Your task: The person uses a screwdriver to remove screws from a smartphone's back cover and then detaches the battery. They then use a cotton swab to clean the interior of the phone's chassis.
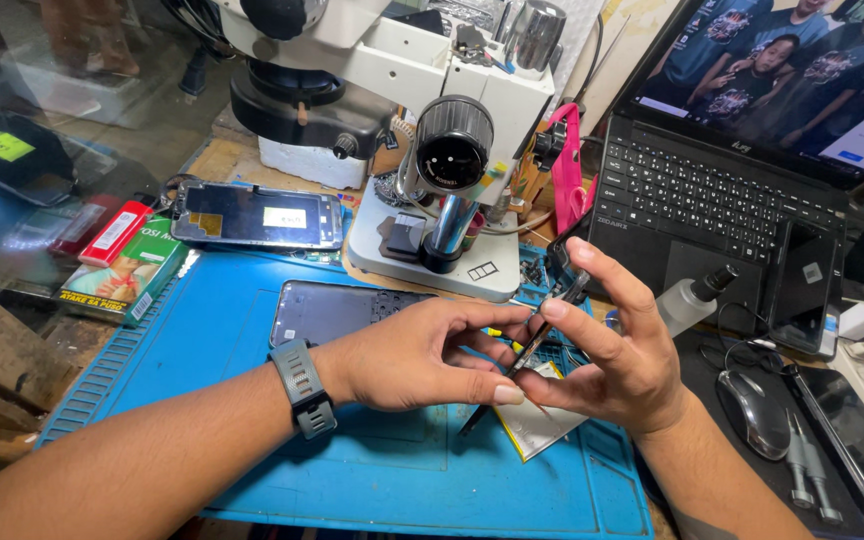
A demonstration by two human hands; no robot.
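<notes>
- Right hand (617,345) is closed round one thin dark phone frame (544,325), pinched between fingertips and thumb and held tilted above the mat.
- Left hand (422,352), with a grey watch (303,386) on the wrist, is pressed against the same frame, its thumb laid along the lower part.
- One flat pale battery (537,425) is seen just under both hands.
- One blue ribbed rubber mat (252,400) covers the worktop; open room is left towards its near edge.
- Two phones lie behind: one dark phone back (327,310) on the mat, one screen-up phone (257,215) at its far edge.
- One white microscope (432,140) stands beyond; one black laptop (722,180) is at the right.
</notes>
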